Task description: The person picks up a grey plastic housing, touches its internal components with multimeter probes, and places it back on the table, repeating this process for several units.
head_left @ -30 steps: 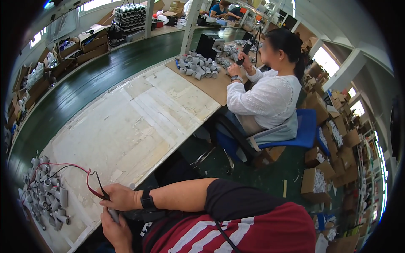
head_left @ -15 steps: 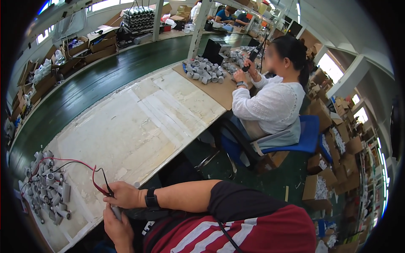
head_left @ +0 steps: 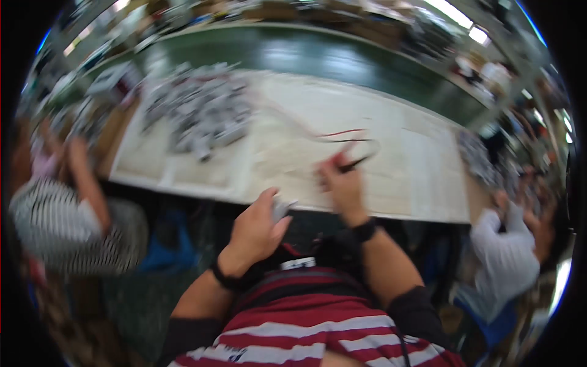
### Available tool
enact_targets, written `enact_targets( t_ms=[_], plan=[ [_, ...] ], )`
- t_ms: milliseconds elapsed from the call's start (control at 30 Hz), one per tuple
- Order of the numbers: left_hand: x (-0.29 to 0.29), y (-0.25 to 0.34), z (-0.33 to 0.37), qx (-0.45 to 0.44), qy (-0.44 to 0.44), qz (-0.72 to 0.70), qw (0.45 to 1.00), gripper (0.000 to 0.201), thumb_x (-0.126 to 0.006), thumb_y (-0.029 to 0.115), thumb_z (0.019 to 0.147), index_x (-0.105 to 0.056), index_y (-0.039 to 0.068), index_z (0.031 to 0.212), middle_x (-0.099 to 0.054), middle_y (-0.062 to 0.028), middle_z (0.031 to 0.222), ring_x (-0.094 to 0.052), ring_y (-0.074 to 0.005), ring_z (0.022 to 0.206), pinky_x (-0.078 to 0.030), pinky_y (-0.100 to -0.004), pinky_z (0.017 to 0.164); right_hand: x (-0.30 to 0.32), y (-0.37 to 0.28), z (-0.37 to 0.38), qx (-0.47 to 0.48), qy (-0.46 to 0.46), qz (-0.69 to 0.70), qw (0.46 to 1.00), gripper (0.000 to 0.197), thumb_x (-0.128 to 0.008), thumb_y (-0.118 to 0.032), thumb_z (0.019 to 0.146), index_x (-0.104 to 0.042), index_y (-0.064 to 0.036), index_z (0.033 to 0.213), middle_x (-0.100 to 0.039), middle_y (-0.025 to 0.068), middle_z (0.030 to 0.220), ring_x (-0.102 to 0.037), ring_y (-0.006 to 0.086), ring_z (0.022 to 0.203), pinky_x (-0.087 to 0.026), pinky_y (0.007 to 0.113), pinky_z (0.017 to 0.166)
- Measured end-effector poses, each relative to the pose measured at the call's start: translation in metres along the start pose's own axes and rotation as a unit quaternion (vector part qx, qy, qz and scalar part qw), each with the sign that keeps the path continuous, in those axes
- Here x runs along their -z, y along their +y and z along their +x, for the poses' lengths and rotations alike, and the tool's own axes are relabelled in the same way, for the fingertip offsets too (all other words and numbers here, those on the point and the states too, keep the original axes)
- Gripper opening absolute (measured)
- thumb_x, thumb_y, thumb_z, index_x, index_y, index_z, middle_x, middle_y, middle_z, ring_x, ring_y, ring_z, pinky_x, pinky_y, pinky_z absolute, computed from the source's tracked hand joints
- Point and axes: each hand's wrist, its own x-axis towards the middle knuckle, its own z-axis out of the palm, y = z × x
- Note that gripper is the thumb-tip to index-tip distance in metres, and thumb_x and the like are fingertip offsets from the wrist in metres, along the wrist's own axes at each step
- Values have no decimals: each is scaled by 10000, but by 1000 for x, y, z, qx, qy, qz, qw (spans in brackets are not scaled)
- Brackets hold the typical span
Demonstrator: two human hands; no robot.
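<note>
My left hand (head_left: 252, 229) is closed round a small grey cylindrical part (head_left: 280, 209) at the table's near edge. To its right, my right hand (head_left: 343, 188) grips the red and black test leads (head_left: 356, 164), apart from the grey part. Their thin wires loop up and run left over the worn white tabletop (head_left: 293, 168). A heap of similar grey parts (head_left: 208, 110) lies on the table's left half. Motion blur hides the tips of the leads and the finer detail of the part.
Behind the table runs a long green conveyor belt (head_left: 293, 49). A person in a striped top (head_left: 58, 226) sits at the left, and one in a white top (head_left: 504, 254) at the right. More grey parts (head_left: 474, 153) lie near the right-hand person.
My view has swung left from the right-hand co-worker to the table ahead. My hands have moved apart; the leads are now away from the grey part.
</note>
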Motion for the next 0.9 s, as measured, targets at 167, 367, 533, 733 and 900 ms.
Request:
enact_targets(
  t_ms=[167,367,533,733,900],
  plan=[
    [77,-44,9,132,236,-105,957,469,-764,158,887,-567,14,1289,-696,-128,1035,-660,-180,885,-539,-342,793,13,-17,22,43,6,-107,993,113,-702,-160,952,-639,-68,967,-655,10,763,-585,80,606,-455,227,516],
    [167,-206,52,222,397,-32,890,460,-770,228,895,-626,10,1275,-705,-115,986,-654,-179,851,-527,-329,764,18,4,34,135,15,-149,979,115,-715,-147,946,-642,-64,978,-624,-11,747,-558,71,618,-448,226,552],
    [206,-301,117,174,386,29,906,519,-782,264,857,-636,-41,1250,-712,-178,1068,-683,-275,962,-536,-374,865,24,11,33,146,43,-204,967,112,-721,-153,946,-657,-62,960,-608,-28,732,-539,65,627,-442,240,575],
    [226,-340,146,162,307,44,937,541,-745,218,856,-600,-51,1303,-698,-179,1157,-674,-271,1053,-523,-364,940,23,-3,35,102,11,-194,976,174,-732,-193,947,-693,-28,908,-656,-3,734,-576,81,637,-458,263,579],
    [177,-273,147,89,332,138,929,636,-761,276,861,-559,11,1403,-637,-231,1345,-652,-332,1196,-497,-406,1012,45,-1,42,55,7,-142,988,205,-734,-215,949,-709,-12,939,-675,4,741,-610,90,655,-516,263,620]
  ],
)
